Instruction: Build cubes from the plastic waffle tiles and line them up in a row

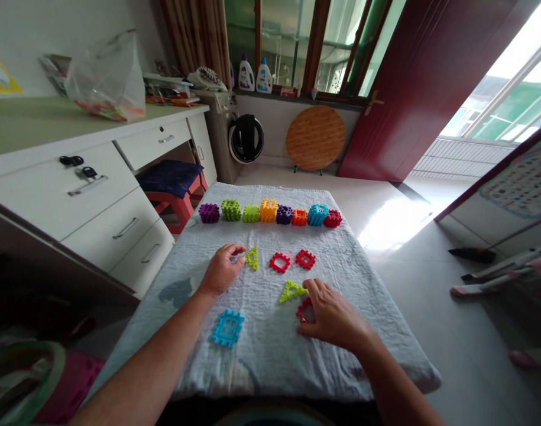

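Observation:
My left hand [223, 270] is at a small yellow-green triangular piece [252, 258], its fingertips closed at the piece's left edge. My right hand [330, 310] has its fingers apart over a red piece [304, 310], which it partly covers; the fingertips are beside a second yellow-green triangle [292, 291]. Two red square pieces, one with an open middle [279, 262] and one with a patterned middle [305, 259], lie flat beyond the hands. Nearer me on the left lies a blue square piece [228, 328].
A row of stacked pieces runs along the cloth-covered table's [261, 367] far side, from a purple stack [209, 213] to a red stack [333, 218]. A white desk [97, 171] and a stool [172, 183] stand at the left.

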Motion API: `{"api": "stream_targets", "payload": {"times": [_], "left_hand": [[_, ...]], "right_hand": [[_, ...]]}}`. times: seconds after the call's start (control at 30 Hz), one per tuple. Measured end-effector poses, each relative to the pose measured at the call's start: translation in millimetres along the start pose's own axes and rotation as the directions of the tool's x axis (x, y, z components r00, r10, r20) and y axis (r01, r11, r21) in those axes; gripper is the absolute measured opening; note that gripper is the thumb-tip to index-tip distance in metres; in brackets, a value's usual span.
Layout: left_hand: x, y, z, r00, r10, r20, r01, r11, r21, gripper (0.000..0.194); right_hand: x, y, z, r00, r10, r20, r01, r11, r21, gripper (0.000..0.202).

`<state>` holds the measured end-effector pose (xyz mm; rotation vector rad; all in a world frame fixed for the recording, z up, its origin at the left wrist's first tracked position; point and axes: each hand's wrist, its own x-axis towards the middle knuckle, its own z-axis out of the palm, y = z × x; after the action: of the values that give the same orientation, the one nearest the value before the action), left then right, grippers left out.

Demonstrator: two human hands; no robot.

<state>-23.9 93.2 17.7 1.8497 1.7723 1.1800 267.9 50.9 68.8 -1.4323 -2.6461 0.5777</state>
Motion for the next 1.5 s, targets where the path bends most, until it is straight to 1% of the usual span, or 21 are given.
{"api": "stream_targets", "payload": {"times": [0.13, 0.23, 0.3, 0.4, 0.47, 0.53, 0.63, 0.73, 0.8, 0.87, 1.0, 1.1, 1.2, 1.37, 1.43, 1.5], "left_hand": [[0.4, -0.1, 0.5, 1.000, -0.002, -0.007, 0.002, 1.000, -0.004, 0.022], [0.6, 0.0, 0.2, 1.000, -0.007, -0.007, 0.007, 1.000, -0.007, 0.023], [0.7, 0.9, -0.1, 1.000, -0.007, -0.005, 0.007, 1.000, -0.010, 0.022], [0.8, 2.3, -0.4, 1.000, 0.001, -0.002, -0.001, 1.000, -0.005, 0.022], [0.7, 2.5, -0.4, 1.000, 0.002, 0.001, -0.002, 1.000, 0.001, 0.022], [0.5, 1.9, -0.4, 1.000, 0.001, 0.006, -0.001, 1.000, 0.005, 0.022], [0.3, 0.8, -0.8, 1.000, 0.000, 0.013, 0.000, 1.000, 0.010, 0.023], [0.4, 0.8, -1.3, 1.000, 0.004, 0.022, -0.004, 1.000, 0.005, 0.022], [0.5, 1.3, -1.6, 1.000, 0.009, 0.024, -0.009, 1.000, 0.001, 0.021], [0.6, 1.6, -1.7, 1.000, 0.014, 0.026, -0.014, 1.000, -0.001, 0.021], [0.8, -0.1, -0.9, 0.999, 0.016, 0.028, -0.016, 1.000, -0.002, 0.022], [0.9, -2.8, 0.2, 0.999, 0.012, 0.031, -0.011, 1.000, -0.009, 0.022], [1.0, -4.4, 0.8, 0.999, 0.013, 0.031, -0.013, 1.000, -0.008, 0.022], [1.2, -3.8, 0.1, 0.999, 0.015, 0.044, -0.015, 1.000, -0.005, 0.023], [1.3, -3.1, -0.1, 0.999, 0.017, 0.043, -0.017, 1.000, -0.003, 0.023], [1.3, -2.4, -0.2, 0.999, 0.020, 0.039, -0.020, 1.000, 0.000, 0.023]], "right_hand": [[-4.6, 3.1, 4.8, 0.997, -0.044, -0.062, 0.049, 0.995, 0.088, 0.059], [-3.6, 9.9, 5.6, 0.992, -0.071, -0.109, 0.082, 0.992, 0.098, 0.061], [0.9, 16.0, 1.4, 0.986, -0.082, -0.147, 0.095, 0.992, 0.087, 0.061], [19.0, 27.0, -13.5, 0.968, -0.052, -0.244, 0.067, 0.996, 0.055, 0.057], [38.2, 33.7, -24.8, 0.952, -0.011, -0.307, 0.022, 0.999, 0.032, 0.051], [59.2, 38.0, -32.4, 0.940, 0.000, -0.340, 0.002, 1.000, 0.003, 0.048], [84.4, 39.1, -32.1, 0.943, 0.009, -0.334, -0.024, 0.999, -0.040, 0.047], [95.9, 38.2, -22.3, 0.960, 0.068, -0.273, -0.090, 0.994, -0.067, 0.048], [97.4, 38.8, -16.2, 0.966, 0.110, -0.234, -0.130, 0.989, -0.073, 0.048], [96.7, 40.8, -12.5, 0.967, 0.123, -0.222, -0.142, 0.987, -0.072, 0.049], [95.8, 46.1, -9.2, 0.966, 0.126, -0.226, -0.146, 0.987, -0.071, 0.058], [97.6, 48.5, -6.1, 0.961, 0.135, -0.242, -0.151, 0.987, -0.050, 0.057], [100.7, 44.6, -3.4, 0.952, 0.102, -0.287, -0.109, 0.994, -0.007, 0.054], [108.8, 19.4, 4.9, 0.912, -0.032, -0.408, 0.079, 0.992, 0.099, 0.054], [112.3, 8.3, 11.0, 0.913, -0.080, -0.400, 0.128, 0.987, 0.096, 0.057], [115.0, 0.9, 16.8, 0.927, -0.106, -0.359, 0.139, 0.988, 0.066, 0.059]]}}
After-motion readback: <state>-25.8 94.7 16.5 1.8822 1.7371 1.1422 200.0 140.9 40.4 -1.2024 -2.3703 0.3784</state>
